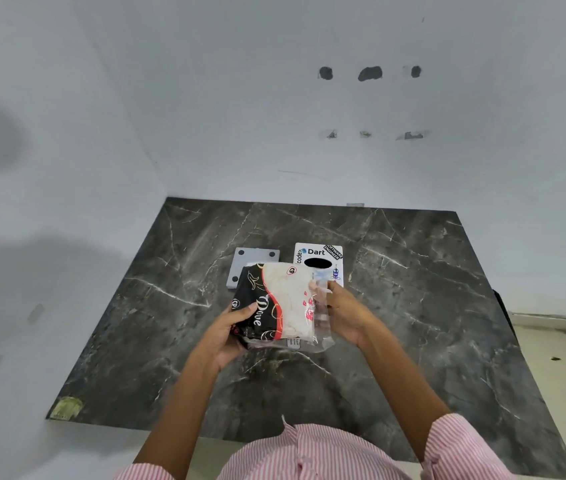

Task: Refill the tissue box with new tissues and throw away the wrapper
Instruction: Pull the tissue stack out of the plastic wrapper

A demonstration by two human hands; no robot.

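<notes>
I hold a pack of tissues (pixel 281 303) in a black, red and clear plastic wrapper above the dark marble counter (pixel 413 306). My left hand (pixel 233 327) grips the pack's black left end. My right hand (pixel 340 310) pinches the clear plastic at its right end. Behind the pack stands the white tissue box (pixel 319 252), stickers on top and a dark oval slot. To its left lies a grey flat lid or base plate (pixel 252 259) with dark round feet, partly hidden by the pack.
White walls close in the counter at the back and left. A yellowish sticker (pixel 65 407) marks the counter's front left corner. The counter's right edge drops to a pale floor (pixel 558 358).
</notes>
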